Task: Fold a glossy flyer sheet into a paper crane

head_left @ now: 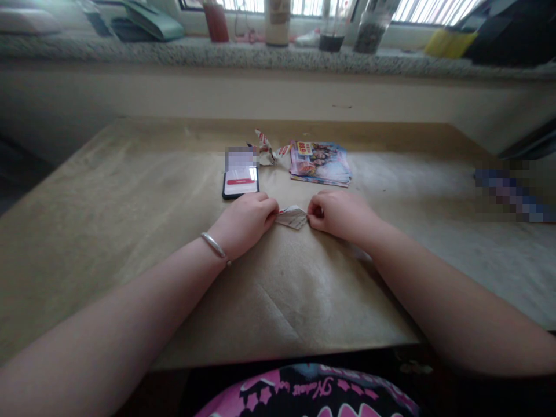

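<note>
A small folded piece of printed paper (291,217) lies on the table between my hands. My left hand (245,223) pinches its left end, and my right hand (341,215) pinches its right end. Just beyond my left hand lies a smartphone (241,184) with a lit screen, partly blurred out. A crumpled or folded paper piece (266,147) sits behind it, next to a stack of glossy printed flyers (320,164). A silver bangle (214,245) circles my left wrist.
Tan paper (286,301) covers the table under my arms. A blurred object (512,194) lies at the right. Beyond the table's far edge, a granite sill (278,55) holds several jars and bottles below a barred window.
</note>
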`<state>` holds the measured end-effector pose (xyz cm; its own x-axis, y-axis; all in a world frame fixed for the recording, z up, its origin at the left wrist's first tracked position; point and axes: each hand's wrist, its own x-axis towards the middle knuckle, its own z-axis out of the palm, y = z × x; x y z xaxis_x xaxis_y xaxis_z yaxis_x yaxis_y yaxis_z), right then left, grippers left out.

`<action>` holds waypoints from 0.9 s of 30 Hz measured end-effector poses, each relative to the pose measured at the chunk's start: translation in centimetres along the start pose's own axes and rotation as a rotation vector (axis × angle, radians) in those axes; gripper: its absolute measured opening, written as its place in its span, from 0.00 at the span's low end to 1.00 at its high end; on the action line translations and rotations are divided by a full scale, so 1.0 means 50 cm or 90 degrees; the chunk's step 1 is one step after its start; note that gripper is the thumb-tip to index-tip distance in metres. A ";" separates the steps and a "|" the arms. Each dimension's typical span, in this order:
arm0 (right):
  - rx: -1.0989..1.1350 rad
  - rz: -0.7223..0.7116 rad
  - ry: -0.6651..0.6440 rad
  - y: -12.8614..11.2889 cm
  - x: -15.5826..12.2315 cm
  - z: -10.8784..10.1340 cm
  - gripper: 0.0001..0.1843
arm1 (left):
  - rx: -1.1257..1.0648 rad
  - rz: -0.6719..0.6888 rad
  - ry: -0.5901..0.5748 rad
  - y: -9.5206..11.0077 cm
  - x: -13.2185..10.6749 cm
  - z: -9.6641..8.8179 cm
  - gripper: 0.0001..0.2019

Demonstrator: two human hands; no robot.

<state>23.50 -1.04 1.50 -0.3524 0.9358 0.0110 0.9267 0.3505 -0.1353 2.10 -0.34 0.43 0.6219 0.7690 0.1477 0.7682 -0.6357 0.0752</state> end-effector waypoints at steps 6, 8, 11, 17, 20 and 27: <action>0.000 -0.009 0.006 0.008 -0.002 0.004 0.09 | 0.069 -0.028 0.017 0.007 -0.010 -0.010 0.09; 0.013 -0.015 0.011 0.012 -0.001 0.007 0.09 | 0.094 -0.052 0.024 0.009 -0.014 -0.015 0.09; 0.029 -0.025 0.017 0.016 -0.002 0.010 0.08 | 0.119 -0.068 0.020 0.013 -0.018 -0.022 0.10; 0.055 -0.080 0.043 0.009 -0.010 0.011 0.06 | 0.146 -0.067 0.003 0.019 -0.020 -0.027 0.08; 0.074 -0.124 0.066 0.002 -0.011 0.015 0.06 | 0.169 -0.062 0.006 0.024 -0.021 -0.029 0.09; 0.139 -0.147 0.083 0.008 -0.003 0.026 0.07 | 0.203 -0.072 0.004 0.031 -0.023 -0.031 0.13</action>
<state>23.75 -1.11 0.15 -0.5168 0.8346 0.1909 0.7699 0.5506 -0.3226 2.36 -2.31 1.91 0.5305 0.8322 0.1616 0.8413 -0.4936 -0.2203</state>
